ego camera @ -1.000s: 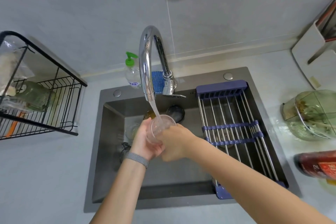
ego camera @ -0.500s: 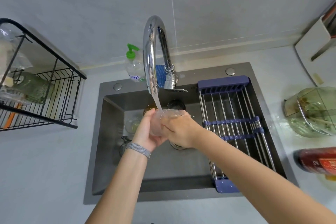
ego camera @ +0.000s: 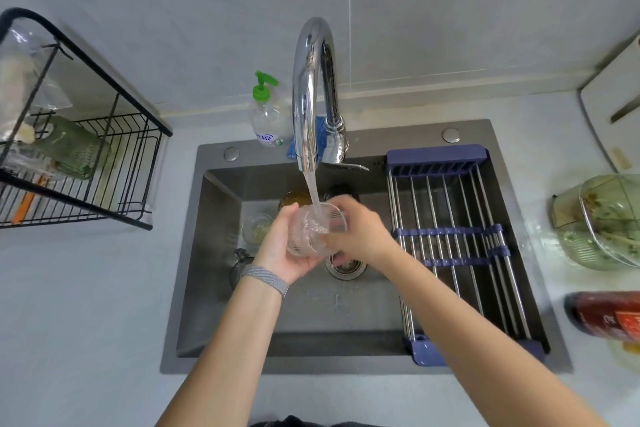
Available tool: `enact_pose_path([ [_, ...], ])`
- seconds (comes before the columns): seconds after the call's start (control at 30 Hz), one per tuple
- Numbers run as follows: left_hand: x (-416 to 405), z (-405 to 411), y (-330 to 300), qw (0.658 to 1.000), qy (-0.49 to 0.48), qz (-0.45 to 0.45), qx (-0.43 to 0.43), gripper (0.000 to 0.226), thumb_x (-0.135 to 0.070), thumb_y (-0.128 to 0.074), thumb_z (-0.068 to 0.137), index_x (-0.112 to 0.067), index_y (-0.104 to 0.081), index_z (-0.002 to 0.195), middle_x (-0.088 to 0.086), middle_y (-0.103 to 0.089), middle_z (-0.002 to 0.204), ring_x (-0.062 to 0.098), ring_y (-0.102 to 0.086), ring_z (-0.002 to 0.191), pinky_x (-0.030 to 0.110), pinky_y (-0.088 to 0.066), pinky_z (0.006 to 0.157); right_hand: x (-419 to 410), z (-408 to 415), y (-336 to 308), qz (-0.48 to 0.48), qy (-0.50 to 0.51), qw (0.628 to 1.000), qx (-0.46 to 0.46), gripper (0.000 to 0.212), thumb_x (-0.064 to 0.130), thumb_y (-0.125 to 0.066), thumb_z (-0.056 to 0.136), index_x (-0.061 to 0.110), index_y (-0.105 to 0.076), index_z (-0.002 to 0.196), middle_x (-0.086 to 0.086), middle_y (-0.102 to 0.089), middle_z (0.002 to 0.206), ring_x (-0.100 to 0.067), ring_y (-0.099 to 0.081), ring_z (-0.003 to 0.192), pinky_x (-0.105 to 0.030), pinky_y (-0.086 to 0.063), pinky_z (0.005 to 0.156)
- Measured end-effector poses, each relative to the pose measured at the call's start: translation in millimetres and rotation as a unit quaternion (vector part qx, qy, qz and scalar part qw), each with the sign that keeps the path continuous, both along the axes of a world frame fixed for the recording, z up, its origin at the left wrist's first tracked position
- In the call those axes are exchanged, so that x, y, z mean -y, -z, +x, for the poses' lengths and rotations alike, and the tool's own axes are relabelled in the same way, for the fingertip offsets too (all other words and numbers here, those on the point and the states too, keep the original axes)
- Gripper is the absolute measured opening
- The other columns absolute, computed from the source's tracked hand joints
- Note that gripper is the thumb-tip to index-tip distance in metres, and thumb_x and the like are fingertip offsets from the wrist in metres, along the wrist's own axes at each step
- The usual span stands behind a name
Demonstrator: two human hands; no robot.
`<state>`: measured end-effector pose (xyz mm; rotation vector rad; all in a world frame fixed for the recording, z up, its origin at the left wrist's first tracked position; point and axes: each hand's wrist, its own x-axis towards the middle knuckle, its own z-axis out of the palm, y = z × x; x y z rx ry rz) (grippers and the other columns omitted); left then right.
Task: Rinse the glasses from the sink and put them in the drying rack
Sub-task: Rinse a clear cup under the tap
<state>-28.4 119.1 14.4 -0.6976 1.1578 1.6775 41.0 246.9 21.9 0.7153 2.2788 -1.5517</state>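
Rinsing step: clear glass (ego camera: 313, 230) held under the faucet (ego camera: 313, 90) stream, left hand (ego camera: 282, 248) cupping it, right hand (ego camera: 360, 236) gripping the rim side. Next, probably: tip out and carry left of the faucet to the black drying rack (ego camera: 114, 163) (other glasses waiting in the sink (ego camera: 214, 253)).

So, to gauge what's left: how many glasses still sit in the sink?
4: clear glass at left, amber glass and dark glass at the back, grey glass front left. Others may be hidden under the arms.

Left hand (ego camera: 281, 246) and right hand (ego camera: 360, 230) hold glass (ego camera: 313, 230) under faucet (ego camera: 311, 94).
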Motion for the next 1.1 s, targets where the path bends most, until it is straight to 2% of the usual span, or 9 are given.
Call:
enact_pose_path([
  [0.1, -4, 3, 2, 0.996, 0.049, -0.023, -0.068, 0.051, -0.043, -0.057, 0.093, -0.009, -0.060, 0.131, 0.022, -0.063, 0.125, 0.039, -0.062, 0.113, 0.053, -0.057, 0.075, 12, -11, -1, -0.054, 0.058, 0.995, 0.053, 0.029, 0.011, -0.062, 0.092, 0.007, -0.064, 0.121, -0.013, -0.068, 0.111, -0.028, -0.067, 0.101, -0.038, -0.056, 0.089],
  [0.17, -2, 2, -1, 0.990, 0.058, -0.058, -0.115, 0.046, -0.043, -0.062, 0.090, -0.011, -0.066, 0.123, 0.019, -0.066, 0.122, 0.036, -0.064, 0.110, 0.054, -0.057, 0.076, 19, -9, 5, -0.192, 0.148, 0.970, -0.003, 0.029, -0.001, -0.051, 0.095, 0.000, -0.062, 0.121, -0.016, -0.065, 0.104, -0.022, -0.066, 0.087, -0.034, -0.055, 0.080],
  [0.27, -2, 0, -6, 0.973, 0.059, -0.156, -0.162, 0.028, -0.039, -0.070, 0.085, -0.017, -0.072, 0.101, 0.008, -0.073, 0.102, 0.029, -0.070, 0.094, 0.058, -0.057, 0.082, 34, -3, 16, -0.268, 0.202, 0.942, 0.002, 0.043, 0.001, -0.049, 0.093, 0.028, -0.063, 0.124, -0.002, -0.070, 0.098, -0.021, -0.067, 0.083, -0.037, -0.058, 0.071],
  [0.37, -11, 4, -13, 0.919, 0.109, -0.274, -0.262, 0.019, -0.041, -0.060, 0.092, -0.025, -0.066, 0.099, 0.003, -0.068, 0.103, 0.025, -0.065, 0.096, 0.050, -0.055, 0.089, 54, 0, 31, -0.256, 0.330, 0.907, 0.044, 0.033, -0.002, -0.051, 0.089, 0.025, -0.069, 0.097, -0.009, -0.074, 0.090, -0.030, -0.072, 0.083, -0.045, -0.061, 0.073],
  [0.5, -17, 39, -3, 0.803, 0.251, -0.348, -0.413, 0.045, -0.039, -0.045, 0.097, -0.023, -0.044, 0.139, 0.011, -0.039, 0.145, 0.026, -0.046, 0.126, 0.042, -0.040, 0.107, 68, 5, 32, -0.191, 0.367, 0.910, 0.012, 0.023, 0.000, -0.058, 0.092, 0.017, -0.063, 0.077, 0.005, -0.064, 0.072, -0.009, -0.061, 0.067, -0.025, -0.049, 0.063],
  [0.6, -17, 37, -6, 0.920, 0.188, -0.214, -0.271, 0.077, -0.043, -0.062, 0.075, -0.024, -0.038, 0.146, 0.013, -0.039, 0.148, 0.029, -0.048, 0.129, 0.048, -0.040, 0.109, 65, 10, 32, -0.133, 0.398, 0.907, 0.035, 0.028, 0.001, -0.052, 0.091, 0.019, -0.072, 0.101, 0.001, -0.072, 0.088, -0.012, -0.066, 0.076, -0.029, -0.054, 0.068],
  [0.67, -14, 24, -15, 0.992, 0.043, -0.061, -0.104, 0.044, -0.037, -0.060, 0.082, -0.010, -0.066, 0.116, 0.020, -0.058, 0.132, 0.030, -0.060, 0.106, 0.044, -0.045, 0.100, 62, 13, 31, -0.106, 0.395, 0.912, 0.023, 0.049, -0.004, -0.044, 0.088, 0.024, -0.069, 0.120, -0.001, -0.072, 0.100, -0.009, -0.060, 0.073, -0.027, -0.052, 0.070],
  [0.9, -17, 6, -6, 0.992, 0.039, -0.109, -0.053, 0.051, -0.052, -0.037, 0.101, -0.010, -0.065, 0.104, 0.013, -0.071, 0.089, 0.027, -0.066, 0.084, 0.036, -0.053, 0.073, 65, 16, 12, -0.087, 0.394, 0.914, -0.051, 0.056, -0.010, -0.046, 0.090, 0.026, -0.064, 0.129, 0.008, -0.067, 0.119, -0.011, -0.064, 0.105, -0.035, -0.053, 0.098],
  [1.1, -20, 31, 10, 0.942, 0.103, -0.211, -0.239, 0.049, -0.051, -0.035, 0.097, -0.016, -0.059, 0.122, 0.007, -0.067, 0.117, 0.022, -0.063, 0.106, 0.047, -0.049, 0.099, 67, 11, 21, -0.166, 0.452, 0.876, -0.003, 0.037, -0.002, -0.048, 0.091, 0.019, -0.071, 0.110, 0.000, -0.073, 0.106, -0.017, -0.067, 0.101, -0.035, -0.056, 0.089],
])
